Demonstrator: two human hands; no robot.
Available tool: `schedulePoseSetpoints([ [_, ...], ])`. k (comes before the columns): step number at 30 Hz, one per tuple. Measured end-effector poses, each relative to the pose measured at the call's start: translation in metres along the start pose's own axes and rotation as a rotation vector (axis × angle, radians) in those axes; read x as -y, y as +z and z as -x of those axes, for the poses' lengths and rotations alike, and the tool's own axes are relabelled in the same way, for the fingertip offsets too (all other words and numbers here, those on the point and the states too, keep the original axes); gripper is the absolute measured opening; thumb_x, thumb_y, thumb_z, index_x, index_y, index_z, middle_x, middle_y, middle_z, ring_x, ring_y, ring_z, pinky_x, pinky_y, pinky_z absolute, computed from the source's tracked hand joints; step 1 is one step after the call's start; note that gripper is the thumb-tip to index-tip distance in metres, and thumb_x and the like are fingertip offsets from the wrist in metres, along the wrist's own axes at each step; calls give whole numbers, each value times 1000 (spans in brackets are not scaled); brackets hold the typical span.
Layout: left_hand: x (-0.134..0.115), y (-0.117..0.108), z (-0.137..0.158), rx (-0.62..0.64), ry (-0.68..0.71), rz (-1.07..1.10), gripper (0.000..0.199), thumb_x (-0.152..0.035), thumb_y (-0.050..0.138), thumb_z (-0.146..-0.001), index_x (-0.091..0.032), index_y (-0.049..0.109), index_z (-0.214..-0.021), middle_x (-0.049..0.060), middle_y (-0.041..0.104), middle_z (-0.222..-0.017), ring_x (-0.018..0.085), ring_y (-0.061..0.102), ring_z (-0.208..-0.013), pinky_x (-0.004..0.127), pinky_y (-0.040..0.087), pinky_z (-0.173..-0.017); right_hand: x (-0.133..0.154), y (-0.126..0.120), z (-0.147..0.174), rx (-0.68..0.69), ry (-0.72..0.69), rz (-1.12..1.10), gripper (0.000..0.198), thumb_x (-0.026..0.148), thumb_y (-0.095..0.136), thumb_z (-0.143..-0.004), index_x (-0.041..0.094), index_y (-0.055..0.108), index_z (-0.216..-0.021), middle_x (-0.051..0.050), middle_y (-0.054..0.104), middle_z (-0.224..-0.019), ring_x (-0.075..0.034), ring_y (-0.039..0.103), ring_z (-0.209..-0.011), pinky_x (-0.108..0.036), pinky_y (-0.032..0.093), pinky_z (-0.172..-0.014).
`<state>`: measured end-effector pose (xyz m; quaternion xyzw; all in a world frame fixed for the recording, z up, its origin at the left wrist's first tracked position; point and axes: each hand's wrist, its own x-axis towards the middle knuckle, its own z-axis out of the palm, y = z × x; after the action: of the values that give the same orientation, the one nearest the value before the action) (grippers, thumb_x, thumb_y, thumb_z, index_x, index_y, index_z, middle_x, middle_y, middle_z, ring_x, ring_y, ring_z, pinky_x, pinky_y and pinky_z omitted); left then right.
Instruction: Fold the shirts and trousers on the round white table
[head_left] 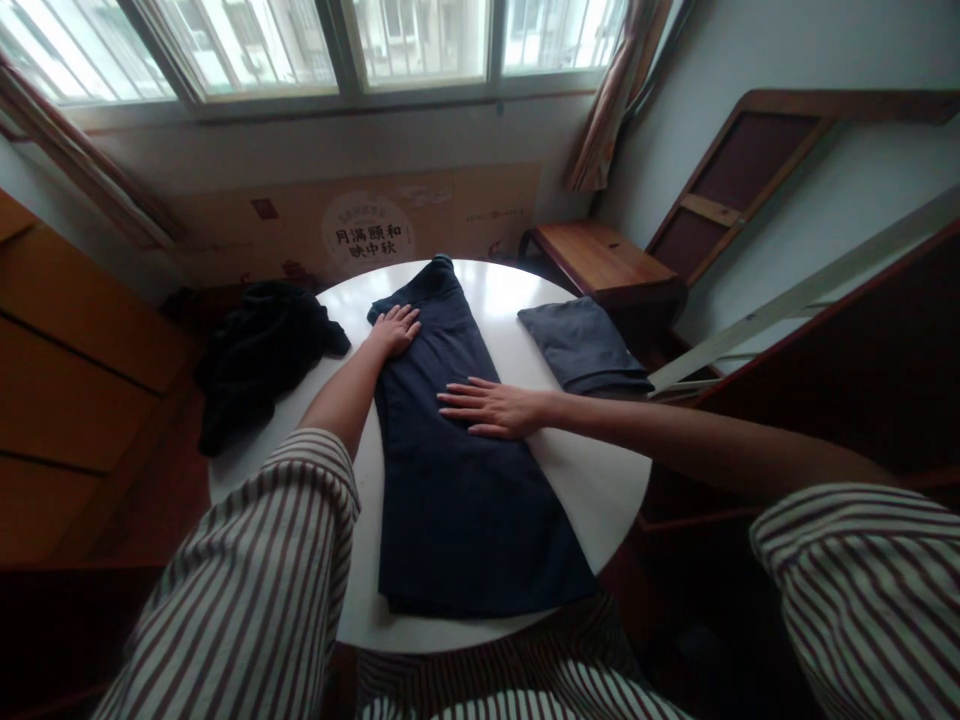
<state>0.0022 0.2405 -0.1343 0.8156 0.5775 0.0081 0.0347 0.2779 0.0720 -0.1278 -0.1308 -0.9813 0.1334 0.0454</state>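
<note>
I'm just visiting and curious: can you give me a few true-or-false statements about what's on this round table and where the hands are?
1. Both hands lie flat on the dark blue garment. True: left hand, right hand.
2. The table is square. False: it is round and white.
3. A folded grey garment lies at the table's right edge. True.
4. The black clothing is neatly folded. False: it is a crumpled heap hanging over the left edge.
5. The right hand grips the grey garment. False: it rests open on the blue one.
</note>
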Motion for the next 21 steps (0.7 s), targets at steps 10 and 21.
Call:
schedulePoseSetpoints([
  [10,-4,-6,5,26,3,-4,63,-49,16,-102,-20,22,-158,5,18,-165,26,13,-152,51,16,-121,125,19,54,23,-222,-167,60,39,48,-99,19,35,-154,-11,32,-159,-24,21,-150,-48,15,-122],
  [21,0,-1,-1,-5,8,25,59,-46,22,-102,-24,26,-157,5,21,-164,27,16,-151,52,17,-120,36,-52,-50,-153,86,-123,38,26,40,-100,11,60,-128,-16,63,-130,-22,58,-121,-37,44,-105],
])
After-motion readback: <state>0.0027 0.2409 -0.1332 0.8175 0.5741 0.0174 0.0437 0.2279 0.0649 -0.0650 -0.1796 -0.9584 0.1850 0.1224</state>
